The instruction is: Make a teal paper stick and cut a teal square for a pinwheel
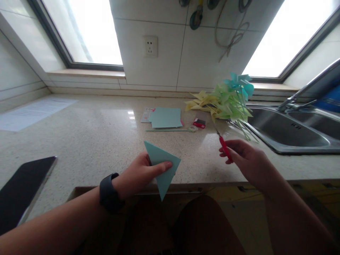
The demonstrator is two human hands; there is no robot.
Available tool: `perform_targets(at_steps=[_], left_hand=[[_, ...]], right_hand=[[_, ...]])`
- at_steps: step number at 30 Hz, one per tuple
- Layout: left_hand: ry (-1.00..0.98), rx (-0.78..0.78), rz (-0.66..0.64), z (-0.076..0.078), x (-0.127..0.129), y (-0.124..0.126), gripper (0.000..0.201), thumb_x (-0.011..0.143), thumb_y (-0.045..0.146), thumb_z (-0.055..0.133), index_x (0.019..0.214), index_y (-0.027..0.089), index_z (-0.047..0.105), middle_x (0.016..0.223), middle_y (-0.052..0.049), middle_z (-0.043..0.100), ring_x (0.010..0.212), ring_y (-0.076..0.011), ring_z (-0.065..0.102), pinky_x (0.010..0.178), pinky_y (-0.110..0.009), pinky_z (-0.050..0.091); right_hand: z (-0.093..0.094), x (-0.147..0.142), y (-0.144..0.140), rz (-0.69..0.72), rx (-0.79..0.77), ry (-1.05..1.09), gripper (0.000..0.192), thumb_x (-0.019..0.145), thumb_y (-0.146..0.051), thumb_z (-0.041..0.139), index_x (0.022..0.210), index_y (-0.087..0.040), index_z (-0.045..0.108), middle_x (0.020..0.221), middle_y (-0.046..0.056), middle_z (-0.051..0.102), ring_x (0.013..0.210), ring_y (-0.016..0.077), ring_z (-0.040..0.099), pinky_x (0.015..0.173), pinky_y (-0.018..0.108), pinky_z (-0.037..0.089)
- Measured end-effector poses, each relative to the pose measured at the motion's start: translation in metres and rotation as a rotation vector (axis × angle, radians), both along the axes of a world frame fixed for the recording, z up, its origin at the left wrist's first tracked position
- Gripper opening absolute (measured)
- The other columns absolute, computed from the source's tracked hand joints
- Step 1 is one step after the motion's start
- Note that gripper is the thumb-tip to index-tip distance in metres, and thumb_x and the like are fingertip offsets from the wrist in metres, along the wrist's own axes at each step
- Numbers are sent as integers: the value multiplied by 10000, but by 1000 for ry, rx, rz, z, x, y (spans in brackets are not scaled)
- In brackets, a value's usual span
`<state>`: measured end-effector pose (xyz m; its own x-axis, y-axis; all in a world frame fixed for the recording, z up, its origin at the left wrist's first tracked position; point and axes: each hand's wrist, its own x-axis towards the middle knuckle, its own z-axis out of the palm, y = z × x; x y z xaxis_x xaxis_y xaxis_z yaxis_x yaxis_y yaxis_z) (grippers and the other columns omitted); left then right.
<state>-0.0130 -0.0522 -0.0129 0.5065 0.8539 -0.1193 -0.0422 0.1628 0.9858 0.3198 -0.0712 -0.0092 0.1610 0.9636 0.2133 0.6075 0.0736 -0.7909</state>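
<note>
My left hand [139, 173], with a dark watch on the wrist, pinches a light blue paper folded into a triangle [162, 166] over the counter's front edge. My right hand [245, 161] grips red-handled scissors [224, 147], blades pointing up and away toward the pinwheels. The two hands are apart, the scissors to the right of the paper.
A speckled stone counter [92, 134] carries a stack of light blue sheets [166, 117], a thin stick [170, 130], a small red box [199, 123] and a heap of yellow, green and blue paper pinwheels [225, 101]. A steel sink [289, 131] lies right, a dark tablet [22, 189] left.
</note>
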Motion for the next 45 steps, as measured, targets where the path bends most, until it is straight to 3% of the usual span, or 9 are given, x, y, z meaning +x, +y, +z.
perform_targets(at_steps=[3, 10, 18, 24, 29, 39, 45], left_hand=[[-6, 1, 26, 0, 1, 0, 257, 799, 371, 788, 883, 135, 735, 881, -94, 773, 760, -209, 690, 749, -352, 564], [-17, -14, 56, -1, 0, 1, 281, 791, 388, 799, 886, 129, 742, 888, -106, 780, 777, -218, 701, 774, -368, 576], [-69, -46, 83, -3, 0, 1, 305, 794, 398, 817, 957, 144, 772, 955, -108, 799, 884, -256, 737, 865, -413, 587], [-100, -44, 131, -6, 0, 1, 290, 792, 370, 826, 974, 150, 775, 1016, -111, 803, 899, -249, 745, 895, -412, 586], [-128, -58, 141, -5, 0, -1, 281, 792, 363, 828, 949, 136, 776, 981, -119, 808, 918, -265, 750, 888, -399, 589], [-115, -49, 161, -9, -1, 0, 317, 792, 371, 830, 999, 138, 770, 1066, -125, 798, 993, -292, 744, 926, -417, 576], [-115, -38, 173, -8, -1, -1, 269, 783, 348, 842, 955, 150, 783, 1038, -102, 807, 937, -256, 754, 883, -374, 589]], right_hand=[[4, -28, -9, 59, 14, 273, 370, 797, -498, 743, 982, -191, 652, 796, 76, 721, 646, 193, 670, 512, 306, 545], [4, -83, -20, 203, -185, 464, 369, 761, -524, 778, 786, -215, 579, 616, -22, 599, 488, 113, 518, 439, 248, 441], [-6, -102, -23, 421, -94, 222, 300, 857, -440, 712, 794, -226, 511, 690, -36, 508, 604, 122, 433, 537, 255, 386], [-16, -101, -24, 370, -84, 123, 282, 790, -427, 776, 856, -210, 608, 680, -19, 578, 577, 125, 473, 513, 261, 399], [-20, -101, -24, 331, 18, 92, 239, 813, -423, 755, 877, -207, 676, 659, 0, 596, 569, 139, 493, 508, 275, 403], [-18, -103, -22, 346, 115, -207, 379, 877, -485, 671, 705, -232, 446, 626, -17, 496, 551, 132, 410, 512, 285, 321], [-17, -109, -23, 352, 203, -281, 339, 890, -450, 642, 728, -225, 446, 641, -15, 491, 544, 127, 414, 515, 273, 313]])
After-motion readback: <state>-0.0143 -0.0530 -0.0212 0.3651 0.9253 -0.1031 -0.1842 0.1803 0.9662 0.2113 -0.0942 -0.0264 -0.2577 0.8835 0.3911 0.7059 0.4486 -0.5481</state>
